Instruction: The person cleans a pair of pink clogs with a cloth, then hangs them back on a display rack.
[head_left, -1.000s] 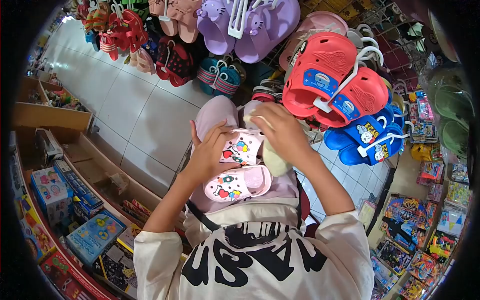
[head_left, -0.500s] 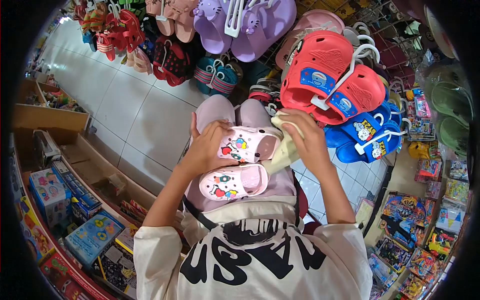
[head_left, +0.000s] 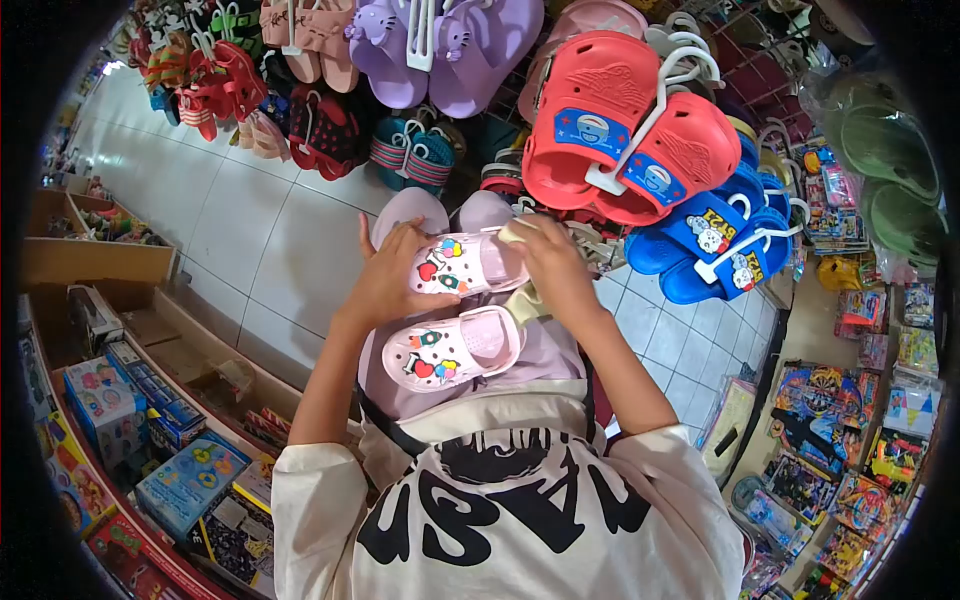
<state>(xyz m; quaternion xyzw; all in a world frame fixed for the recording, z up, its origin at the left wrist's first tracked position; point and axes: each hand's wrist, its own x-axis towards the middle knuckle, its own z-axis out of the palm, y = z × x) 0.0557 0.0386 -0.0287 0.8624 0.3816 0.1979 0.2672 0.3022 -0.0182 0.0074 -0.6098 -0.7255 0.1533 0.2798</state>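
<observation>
Pale pink clogs (head_left: 430, 357), decorated with colourful charms: two, side by side on the lap at the centre of the frame, toes to the left, openings to the right.

Stage, as judged: under way, midway at a guess. Done: both clogs off any hanger and laid within reach; upper clog (head_left: 450, 265) in grasp, with cloth at its heel end. Left: upper clog and cloth not released, lower clog not in either hand. Cannot tell whether either clog is finished, nor how far inside the upper one the cloth reaches.

Left hand (head_left: 385, 272): one, closed around the toe of the upper clog, thumb along the lower side. Right hand (head_left: 560, 275): one, narrow, fingers bunched on the cloth.

Cloth (head_left: 524, 305), pale yellow: one, partly hidden by the right hand, lower end beside the heel of the lower clog.

Red clogs (head_left: 590, 75), with blue labels: two, on a white hanger, upper right of centre.

Blue sandals (head_left: 700, 220): two, just below the red clogs.

Purple sandals (head_left: 480, 65): two, hanging at top centre.
</observation>
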